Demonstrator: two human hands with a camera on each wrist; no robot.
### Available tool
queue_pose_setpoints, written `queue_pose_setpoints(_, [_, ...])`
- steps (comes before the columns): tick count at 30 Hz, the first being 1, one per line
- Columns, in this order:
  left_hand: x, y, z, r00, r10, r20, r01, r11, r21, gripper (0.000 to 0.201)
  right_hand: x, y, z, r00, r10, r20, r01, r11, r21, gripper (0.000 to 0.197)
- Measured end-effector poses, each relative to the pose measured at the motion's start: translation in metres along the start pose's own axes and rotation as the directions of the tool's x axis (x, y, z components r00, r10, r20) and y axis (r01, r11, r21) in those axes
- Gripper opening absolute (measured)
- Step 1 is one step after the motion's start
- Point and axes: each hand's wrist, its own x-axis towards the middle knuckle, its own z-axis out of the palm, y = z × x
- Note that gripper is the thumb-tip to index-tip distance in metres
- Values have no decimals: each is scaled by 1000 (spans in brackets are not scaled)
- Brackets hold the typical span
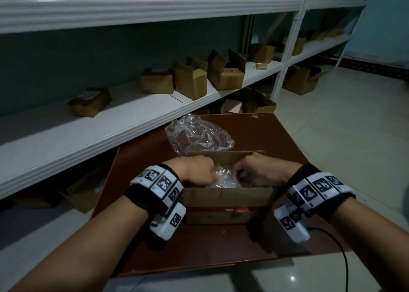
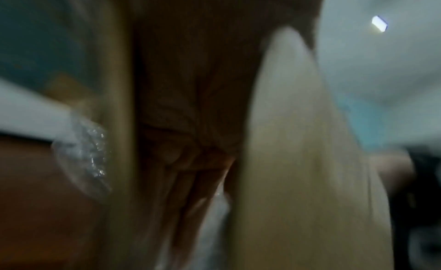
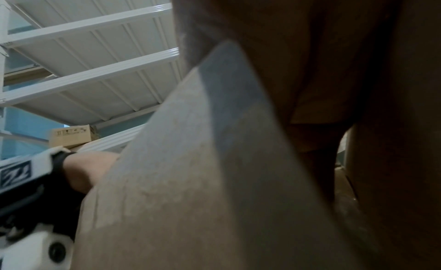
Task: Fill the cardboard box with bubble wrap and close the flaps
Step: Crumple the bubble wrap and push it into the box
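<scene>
An open cardboard box [image 1: 228, 201] stands on the reddish-brown table [image 1: 199, 247]. Clear bubble wrap [image 1: 224, 177] fills its inside. Both my hands are down in the box from above. My left hand [image 1: 211, 177] curls its fingers into the wrap at the left side. My right hand [image 1: 241, 176] grips the wrap at the right side with bent fingers. The far flap [image 1: 225, 156] stands up behind the hands. The blurred left wrist view shows a flap [image 2: 298, 161] beside my palm [image 2: 190, 104]. In the right wrist view a flap [image 3: 203, 179] hides the fingers.
A second crumpled heap of bubble wrap [image 1: 199, 137] lies on the table just behind the box. White shelves [image 1: 132, 110] along the left hold several small cardboard boxes [image 1: 190, 81]. A black cable [image 1: 340, 260] hangs off the table's right front. Tiled floor [image 1: 354, 126] lies to the right.
</scene>
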Motion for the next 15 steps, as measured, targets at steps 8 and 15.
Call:
queue_pose_setpoints(8, [-2,13,0,852,393,-345,-266,894,362,54,-22,-12,-7,998,-51,-32,48,995,-88,30])
queue_pose_setpoints(15, [1,7,2,881,346,-323,-270,928,256,53,-32,-26,-27,959,16,-283,-123,924,-363,25])
